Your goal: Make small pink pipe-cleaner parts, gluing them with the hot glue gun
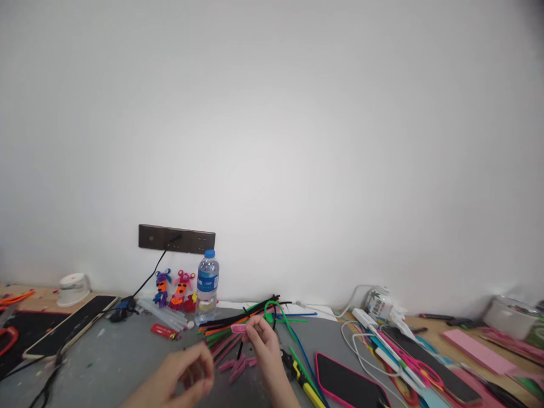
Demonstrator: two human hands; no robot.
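Observation:
Between the thumb and fingertips of my right hand [264, 347] is a short folded piece of pink pipe cleaner [238, 328], its end sticking out to the left. My left hand [181, 374] hovers lower and to the left, fingers curved and apart from the thumb, with nothing visible in it. Several folded pink pipe cleaner pieces [238, 367] lie on the grey mat [106, 368] between my hands. Behind them is a bundle of pipe cleaners [249, 313] in black, orange, green and pink, partly hidden by my right hand.
A water bottle [207, 289] stands by two small figures [181, 292] and glue sticks [164, 313]. Yellow-handled pliers [308, 385] and a pink-edged phone [348, 382] lie right of my right hand. Farther right are cables, pink scissors [419, 368] and pink paper [478, 350].

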